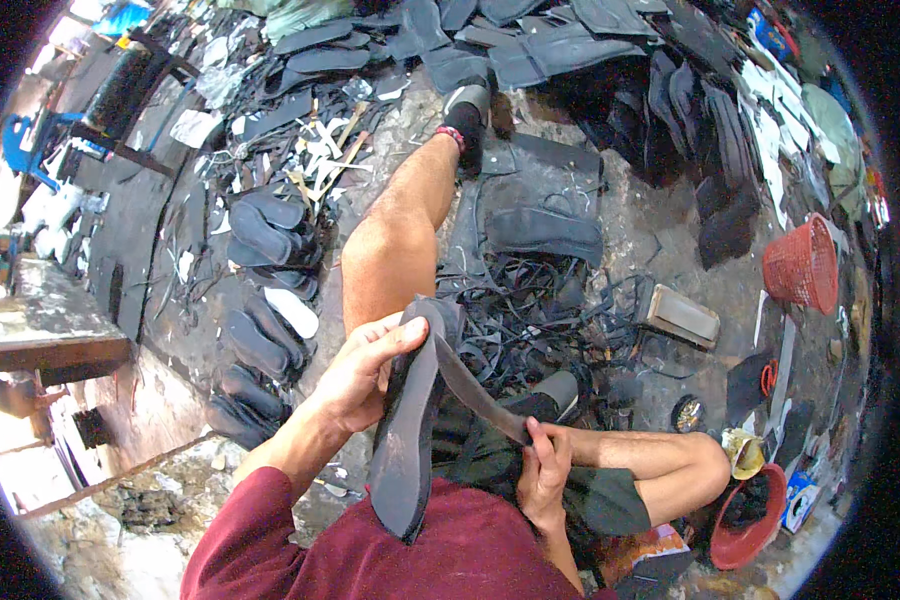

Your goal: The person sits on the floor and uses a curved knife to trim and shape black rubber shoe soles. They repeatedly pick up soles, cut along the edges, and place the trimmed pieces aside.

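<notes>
Black rubber sole (408,440) stands on end against the person's lap. Left hand (365,372) grips its top edge to keep it steady. Right hand (542,470) pinches a dark strip (475,385) and pulls it off the sole. More soles (260,345) lie on the floor (630,225).

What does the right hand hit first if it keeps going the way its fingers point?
Likely the dark rubber strip that the right hand already pinches. Its fingers point up-left along it, toward the black sole in the left hand. Depth is unclear.
</notes>
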Demonstrator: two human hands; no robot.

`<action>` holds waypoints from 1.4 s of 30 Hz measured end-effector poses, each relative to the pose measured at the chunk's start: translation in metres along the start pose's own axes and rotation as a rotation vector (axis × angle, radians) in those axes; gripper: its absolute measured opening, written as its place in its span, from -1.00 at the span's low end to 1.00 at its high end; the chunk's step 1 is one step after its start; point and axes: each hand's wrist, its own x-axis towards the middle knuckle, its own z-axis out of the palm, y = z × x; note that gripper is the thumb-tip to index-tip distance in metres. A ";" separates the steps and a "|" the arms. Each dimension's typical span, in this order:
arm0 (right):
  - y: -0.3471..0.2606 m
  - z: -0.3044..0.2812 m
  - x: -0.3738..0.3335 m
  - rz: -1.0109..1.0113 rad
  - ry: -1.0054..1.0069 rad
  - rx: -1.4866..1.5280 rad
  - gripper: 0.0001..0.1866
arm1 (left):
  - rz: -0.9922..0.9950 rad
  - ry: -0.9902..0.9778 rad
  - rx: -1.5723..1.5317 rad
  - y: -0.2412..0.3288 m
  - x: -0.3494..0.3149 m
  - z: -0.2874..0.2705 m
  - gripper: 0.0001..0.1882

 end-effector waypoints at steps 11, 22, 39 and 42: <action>-0.047 -0.056 0.146 -0.175 -0.303 -0.126 -0.57 | -0.062 0.023 0.139 0.004 0.009 0.005 -0.70; -0.026 -0.018 0.068 0.007 -0.138 0.014 -0.60 | 0.105 0.112 0.091 0.008 0.007 -0.006 -0.68; -0.079 -0.044 0.261 -0.474 -0.802 -0.129 -0.51 | -0.047 0.035 0.531 0.018 0.013 0.013 -0.71; -0.060 -0.057 0.246 -0.263 -0.743 0.052 -0.57 | -0.204 -0.288 0.653 0.033 0.022 -0.016 -0.44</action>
